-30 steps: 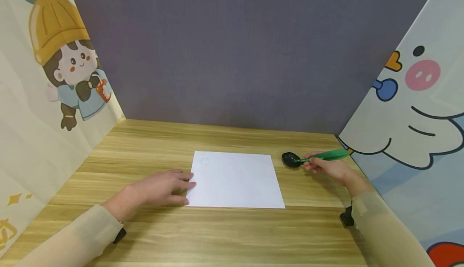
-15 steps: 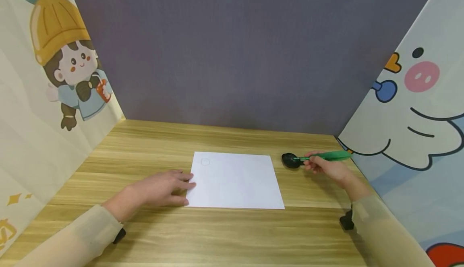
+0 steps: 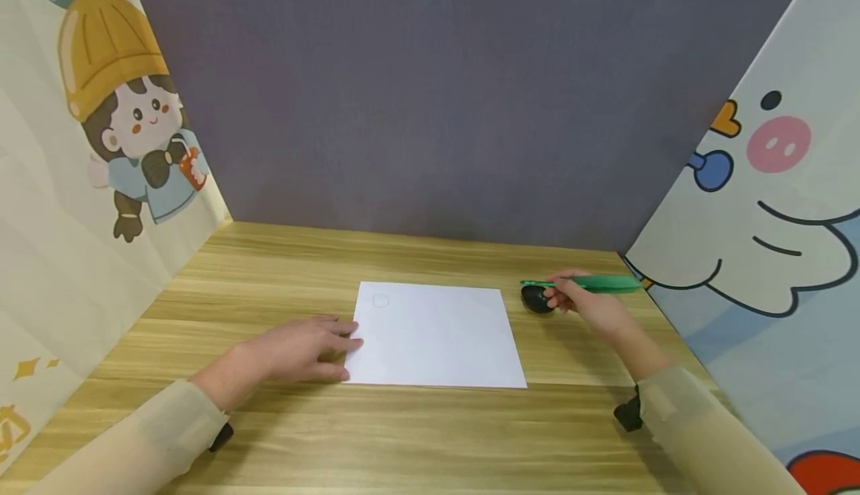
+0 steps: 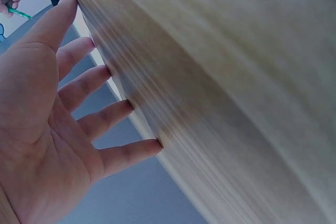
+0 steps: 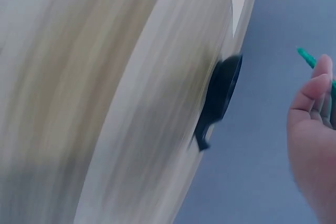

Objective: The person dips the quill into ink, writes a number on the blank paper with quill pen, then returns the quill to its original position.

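1. on the wooden table (image 3: 282, 256), white paper (image 3: 437, 334) lying flat in the middle.
2. left hand (image 3: 289, 352) flat, fingers (image 4: 105, 77) spread, touching the paper's left edge.
3. right hand (image 3: 591, 308) pinching a green pen (image 3: 584, 283), just above a black holder (image 3: 535, 299) right of the paper.

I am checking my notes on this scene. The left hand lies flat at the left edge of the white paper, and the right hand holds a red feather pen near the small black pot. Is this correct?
Not quite: the feather pen is green, not red, as the head view shows. The rest stands: the left hand lies flat at the left edge of the white paper, and the right hand holds the pen near the small black pot.
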`<state>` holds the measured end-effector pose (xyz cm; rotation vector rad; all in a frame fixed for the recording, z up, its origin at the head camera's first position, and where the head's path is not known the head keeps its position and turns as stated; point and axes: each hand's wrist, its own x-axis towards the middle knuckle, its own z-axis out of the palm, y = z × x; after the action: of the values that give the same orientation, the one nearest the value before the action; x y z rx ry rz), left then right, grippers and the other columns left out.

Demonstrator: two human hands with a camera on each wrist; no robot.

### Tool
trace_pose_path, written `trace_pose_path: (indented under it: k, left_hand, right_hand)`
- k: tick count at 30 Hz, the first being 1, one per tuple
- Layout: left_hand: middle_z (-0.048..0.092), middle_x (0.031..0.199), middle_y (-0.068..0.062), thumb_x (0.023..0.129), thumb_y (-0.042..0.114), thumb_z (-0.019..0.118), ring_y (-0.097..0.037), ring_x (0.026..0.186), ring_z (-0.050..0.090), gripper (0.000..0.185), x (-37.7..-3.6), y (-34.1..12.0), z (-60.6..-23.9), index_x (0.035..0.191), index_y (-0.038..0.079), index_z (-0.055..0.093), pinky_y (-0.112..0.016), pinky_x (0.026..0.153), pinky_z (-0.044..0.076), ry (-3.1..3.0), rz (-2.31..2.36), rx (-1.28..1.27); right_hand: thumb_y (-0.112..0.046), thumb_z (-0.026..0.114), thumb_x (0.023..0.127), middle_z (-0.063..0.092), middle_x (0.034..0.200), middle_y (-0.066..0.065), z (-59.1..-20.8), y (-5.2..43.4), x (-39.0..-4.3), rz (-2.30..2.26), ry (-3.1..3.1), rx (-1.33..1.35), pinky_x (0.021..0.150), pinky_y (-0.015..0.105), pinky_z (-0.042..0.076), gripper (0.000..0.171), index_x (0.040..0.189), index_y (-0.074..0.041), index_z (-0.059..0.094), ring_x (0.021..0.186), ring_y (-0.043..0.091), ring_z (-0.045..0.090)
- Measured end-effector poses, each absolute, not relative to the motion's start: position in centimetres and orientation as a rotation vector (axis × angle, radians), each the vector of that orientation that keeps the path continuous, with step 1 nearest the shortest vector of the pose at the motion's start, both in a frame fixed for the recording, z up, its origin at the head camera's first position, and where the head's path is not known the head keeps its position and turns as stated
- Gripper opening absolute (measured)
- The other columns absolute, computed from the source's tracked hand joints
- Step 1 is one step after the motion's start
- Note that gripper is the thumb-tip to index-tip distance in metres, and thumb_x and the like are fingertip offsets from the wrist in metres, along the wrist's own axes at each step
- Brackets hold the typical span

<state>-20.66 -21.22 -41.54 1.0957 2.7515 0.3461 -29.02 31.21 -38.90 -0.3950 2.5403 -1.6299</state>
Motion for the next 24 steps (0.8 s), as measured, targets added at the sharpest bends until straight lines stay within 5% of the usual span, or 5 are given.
trace_pose_path:
  k: [9,16,24]
  left_hand:
    - [0.055,0.165,-0.021,0.107,0.05,0.07,-0.053,0.151,0.05,0.062,-20.8,-21.4,-41.7,0.154,0.01,0.064,-0.068,0.123,0.044,2.756,0.346,1.122]
    - [0.054,0.166,-0.021,0.107,0.049,0.07,-0.052,0.153,0.049,0.063,-20.8,-21.3,-41.7,0.155,0.01,0.064,-0.067,0.125,0.042,2.745,0.36,1.108]
    - [0.055,0.165,-0.021,0.106,0.047,0.071,-0.051,0.152,0.051,0.061,-20.8,-21.4,-41.7,0.154,0.009,0.065,-0.067,0.124,0.043,2.751,0.354,1.122]
  right_hand:
    - [-0.023,0.047,0.119,0.074,0.102,-0.007,-38.9,27.9,-29.1,-1.643,2.497,-0.361,0.082,0.03,0.059,0.044,0.145,0.012,0.054,0.09,0.01,0.071]
    - [-0.028,0.052,0.117,0.076,0.107,-0.001,-39.1,25.4,-29.5,-1.666,2.483,-0.337,0.093,0.038,0.063,0.041,0.141,0.005,0.062,0.104,0.029,0.074]
    - [-0.023,0.055,0.116,0.079,0.111,0.009,-39.6,22.6,-30.6,-1.741,2.409,-0.343,0.09,0.036,0.063,0.042,0.142,0.008,0.062,0.093,0.013,0.077]
